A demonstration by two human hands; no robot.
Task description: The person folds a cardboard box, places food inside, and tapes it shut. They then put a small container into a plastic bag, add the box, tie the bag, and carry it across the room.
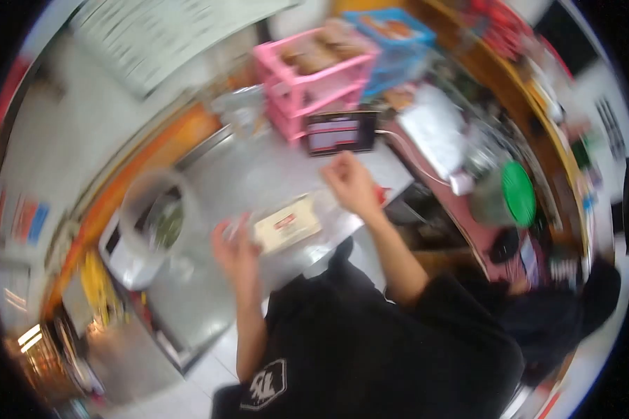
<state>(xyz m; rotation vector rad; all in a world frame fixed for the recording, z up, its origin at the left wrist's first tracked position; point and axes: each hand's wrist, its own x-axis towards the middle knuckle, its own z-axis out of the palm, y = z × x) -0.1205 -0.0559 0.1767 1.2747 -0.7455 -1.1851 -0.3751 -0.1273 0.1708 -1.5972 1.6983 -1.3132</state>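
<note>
Nearest, the lower view is filled by a black shirt (391, 349). Over a metal table (223, 174), a cream block (286, 225) in clear wrap is met at its left end by the half-curled left hand (235, 248); its grip is blurred. The right hand (344, 178) is bent inward, any hold impossible to tell. Beyond, a screen's (342, 133) text cannot be read, and pink crates' (321, 77) contents are smeared.

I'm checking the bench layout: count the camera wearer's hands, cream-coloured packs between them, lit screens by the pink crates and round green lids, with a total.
Left hand and right hand: 2
Cream-coloured pack: 1
Lit screen: 1
Green lid: 1
Total: 5
</note>
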